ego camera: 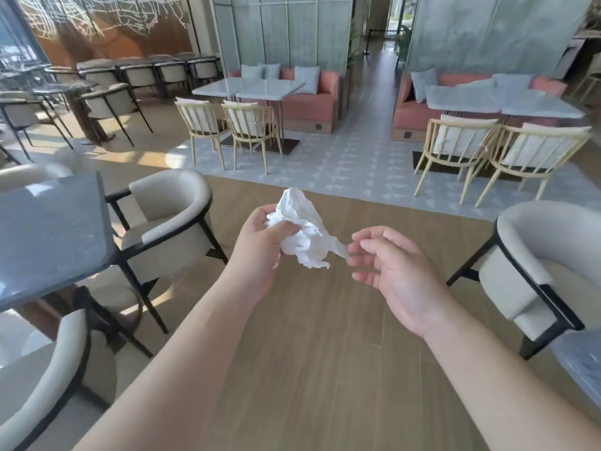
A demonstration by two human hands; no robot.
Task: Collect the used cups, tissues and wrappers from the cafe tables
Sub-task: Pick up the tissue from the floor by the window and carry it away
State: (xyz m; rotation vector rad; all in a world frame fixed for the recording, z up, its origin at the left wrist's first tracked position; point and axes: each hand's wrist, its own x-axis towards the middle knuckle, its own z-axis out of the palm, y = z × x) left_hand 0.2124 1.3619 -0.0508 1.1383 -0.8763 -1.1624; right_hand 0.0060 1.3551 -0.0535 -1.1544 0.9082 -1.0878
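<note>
A crumpled white tissue point(304, 229) is held up in front of me over the wooden floor. My left hand point(260, 245) grips its left side, thumb pressed into the paper. My right hand point(390, 265) is just to the right, fingers spread and curled, with its fingertips touching the tissue's trailing right corner; whether it pinches that corner I cannot tell. No cups or wrappers are visible.
A dark stone table point(48, 229) stands at the left with cream armchairs point(169, 222) around it. Another armchair point(546, 265) and a table corner point(582, 369) are at the right. Farther off stand white tables point(250, 87) with wooden chairs point(250, 131) and pink sofas.
</note>
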